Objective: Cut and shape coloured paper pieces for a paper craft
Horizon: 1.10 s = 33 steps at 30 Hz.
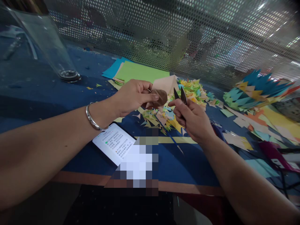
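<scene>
My left hand (132, 95) is closed, pinching a brown rounded piece (162, 97) between thumb and fingers. A pale pink sheet of paper (165, 83) rises just behind that piece and appears to be in the same grip. In my right hand (191, 118) are scissors (183, 94), their dark blades pointing up and parted. The blades stay apart from the paper, a short way to its right. Below and behind both hands lies a heap of cut paper scraps (193, 89) in yellow, green, pink and blue.
A lit phone or tablet (114, 142) lies near the front edge, partly pixelated. Green sheets (142, 70) lie at the back. A glass bottle (44, 43) stands left. Spiky folded paper (255, 90) and a magenta object (274, 156) are right. Perforated metal (140, 34) borders the table.
</scene>
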Motion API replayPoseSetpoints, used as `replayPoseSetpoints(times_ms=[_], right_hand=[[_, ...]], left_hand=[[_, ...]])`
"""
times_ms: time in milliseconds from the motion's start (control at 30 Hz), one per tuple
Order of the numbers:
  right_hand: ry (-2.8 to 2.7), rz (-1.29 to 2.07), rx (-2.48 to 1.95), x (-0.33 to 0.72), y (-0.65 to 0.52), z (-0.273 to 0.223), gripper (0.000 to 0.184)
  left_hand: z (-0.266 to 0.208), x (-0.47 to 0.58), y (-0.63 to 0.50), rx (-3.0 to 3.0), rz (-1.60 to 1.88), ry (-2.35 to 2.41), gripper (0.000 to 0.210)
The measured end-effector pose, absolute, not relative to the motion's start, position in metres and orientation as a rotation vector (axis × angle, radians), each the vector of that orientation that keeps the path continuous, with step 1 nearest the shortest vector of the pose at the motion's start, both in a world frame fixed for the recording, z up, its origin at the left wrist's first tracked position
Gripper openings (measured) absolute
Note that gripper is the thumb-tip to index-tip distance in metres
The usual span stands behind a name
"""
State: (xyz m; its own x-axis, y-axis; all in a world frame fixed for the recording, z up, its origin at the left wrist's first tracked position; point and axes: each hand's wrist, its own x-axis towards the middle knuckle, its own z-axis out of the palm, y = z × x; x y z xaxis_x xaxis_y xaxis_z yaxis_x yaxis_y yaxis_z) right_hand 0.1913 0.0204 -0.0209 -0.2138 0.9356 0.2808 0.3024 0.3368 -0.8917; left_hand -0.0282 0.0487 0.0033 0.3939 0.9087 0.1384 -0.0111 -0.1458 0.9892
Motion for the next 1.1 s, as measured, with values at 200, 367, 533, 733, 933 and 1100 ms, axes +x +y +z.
replayPoseSetpoints(times_ms=[200,367,533,733,933,1100], right_hand=[[-1.523,1.167,-1.069,0.1913,0.0171,-0.015,0.05],[-1.555,1.123,-1.064,0.1899,0.0178,-0.0151,0.043],[-1.504,1.189,-1.028,0.1874,0.0157,-0.0124,0.038],[-1.492,1.279,-1.006,0.1889,0.0147,-0.0136,0.039],[-1.479,1.286,-1.004,0.1881,0.0148,-0.0155,0.039],[-1.452,1.309,-1.011,0.1873,0.0129,-0.0152,0.038]], left_hand=[[0.0011,-0.028,0.0489,1.466,1.014,0.802,0.007],[0.0001,-0.029,0.051,1.528,1.024,0.771,0.008],[0.0006,-0.03,0.0518,1.55,1.029,0.746,0.013],[0.0029,-0.0299,0.0492,1.608,0.932,0.77,0.014],[0.0018,-0.0294,0.0497,1.611,0.919,0.737,0.014],[-0.0014,-0.0302,0.0515,1.618,0.901,0.704,0.013]])
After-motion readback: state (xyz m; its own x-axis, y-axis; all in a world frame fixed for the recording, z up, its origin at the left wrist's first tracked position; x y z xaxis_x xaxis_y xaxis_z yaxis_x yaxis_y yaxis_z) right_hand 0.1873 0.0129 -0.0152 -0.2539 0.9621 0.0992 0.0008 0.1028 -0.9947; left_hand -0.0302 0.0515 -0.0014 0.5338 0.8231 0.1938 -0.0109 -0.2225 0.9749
